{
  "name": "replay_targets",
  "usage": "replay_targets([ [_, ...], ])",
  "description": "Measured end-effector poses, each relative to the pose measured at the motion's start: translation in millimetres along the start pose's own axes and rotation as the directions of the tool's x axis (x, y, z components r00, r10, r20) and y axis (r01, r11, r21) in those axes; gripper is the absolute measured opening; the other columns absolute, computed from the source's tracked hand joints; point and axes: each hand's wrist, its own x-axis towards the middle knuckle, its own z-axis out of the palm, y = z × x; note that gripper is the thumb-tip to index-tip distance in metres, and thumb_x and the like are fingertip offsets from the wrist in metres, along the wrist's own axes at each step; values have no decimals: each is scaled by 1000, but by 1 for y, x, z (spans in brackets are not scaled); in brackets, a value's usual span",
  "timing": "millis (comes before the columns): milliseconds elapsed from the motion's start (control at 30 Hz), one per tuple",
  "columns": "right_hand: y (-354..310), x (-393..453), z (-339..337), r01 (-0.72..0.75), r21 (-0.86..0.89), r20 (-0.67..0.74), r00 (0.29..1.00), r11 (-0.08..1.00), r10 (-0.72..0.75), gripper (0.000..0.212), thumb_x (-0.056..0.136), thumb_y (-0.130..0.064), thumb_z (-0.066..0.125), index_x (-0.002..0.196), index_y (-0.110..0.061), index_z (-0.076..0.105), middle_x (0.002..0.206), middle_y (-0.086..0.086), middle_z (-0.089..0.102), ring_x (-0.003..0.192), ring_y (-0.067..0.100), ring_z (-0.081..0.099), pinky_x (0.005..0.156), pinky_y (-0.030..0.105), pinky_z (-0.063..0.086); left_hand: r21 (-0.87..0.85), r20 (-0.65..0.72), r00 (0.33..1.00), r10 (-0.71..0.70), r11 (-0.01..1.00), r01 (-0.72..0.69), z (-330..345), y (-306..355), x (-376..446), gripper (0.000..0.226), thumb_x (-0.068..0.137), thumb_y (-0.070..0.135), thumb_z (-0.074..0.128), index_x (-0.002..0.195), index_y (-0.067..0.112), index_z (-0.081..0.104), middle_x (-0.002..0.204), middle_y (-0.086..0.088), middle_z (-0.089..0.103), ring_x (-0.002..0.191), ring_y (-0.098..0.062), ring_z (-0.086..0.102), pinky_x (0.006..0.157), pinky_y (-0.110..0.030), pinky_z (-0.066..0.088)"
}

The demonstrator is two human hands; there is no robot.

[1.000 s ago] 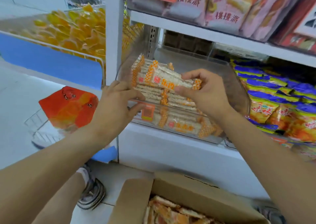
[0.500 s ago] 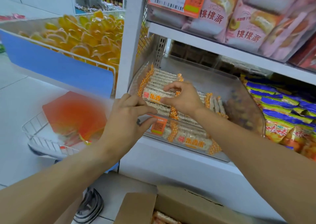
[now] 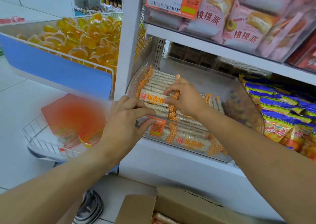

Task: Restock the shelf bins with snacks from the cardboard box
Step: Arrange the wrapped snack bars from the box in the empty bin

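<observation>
Head view: both hands reach into the clear shelf bin (image 3: 242, 93). Right hand (image 3: 185, 98) pinches a rice-cracker pack (image 3: 154, 99) atop the stack inside; left hand (image 3: 127, 119) pinches its near-left end. Cardboard box (image 3: 171, 205) sits below the bin.

Orange-white snack packs (image 3: 154, 99) stacked in clear bin (image 3: 242, 95)

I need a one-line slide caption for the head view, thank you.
Both hands, left and right, set a rice-cracker pack into the clear shelf bin above the cardboard box.
</observation>
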Motion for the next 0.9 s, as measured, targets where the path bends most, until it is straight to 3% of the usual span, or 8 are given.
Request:
replay_targets([
  [167,5,-8,-3,96,-105,34,995,990,-93,33,90,-40,69,121,-28,72,108,-6,52,109,21,40,101,42,39,12,6,1000,-14,1000,14,-1,2,0,22,79,29,81,100,22,79,89,5,62,89,-16,50,81,-32,35],
  [367,4,-13,-10,58,-45,45,997,997,-56,35,97,-30,65,131,-29,63,117,-6,44,119,20,37,107,32,29,24,16,1000,-15,1000,15,-2,2,0,23,80,28,81,102,22,78,92,5,63,92,-17,52,82,-28,34],
  [500,-9,-16,-18,30,13,-9,1000,999,-29,29,96,-29,67,125,-27,65,115,-6,47,118,17,44,100,25,32,34,35,999,-19,999,18,-3,2,1,22,81,29,80,102,23,77,95,4,64,95,-18,53,85,-26,32],
  [567,-15,-21,-23,50,49,-53,997,998,-48,26,95,-28,68,121,-24,66,110,-4,50,106,15,52,95,25,40,37,47,998,-37,999,35,-3,3,0,21,82,29,81,101,23,77,97,5,64,97,-19,54,87,-26,33],
  [700,-22,-50,-36,96,162,-160,985,982,-69,17,93,-28,72,109,-24,70,99,-8,57,86,8,59,72,8,39,-11,-26,999,-21,1000,20,-4,16,3,15,86,29,76,97,21,74,97,6,62,99,-14,50,90,-23,35],
  [800,-25,-87,-44,68,306,-223,975,950,1,8,91,-25,74,97,-28,71,90,-11,66,79,11,63,66,15,46,-128,-25,998,63,990,-65,1,39,4,6,87,23,70,89,17,72,89,6,62,90,-11,52,83,-19,40],
  [900,-25,-136,-43,48,437,-258,963,898,74,11,89,-18,76,91,-28,71,89,-5,70,76,15,64,67,31,53,-281,169,982,89,959,-39,17,59,-9,11,88,26,64,84,17,69,81,6,61,78,-7,51,72,-16,40],
])
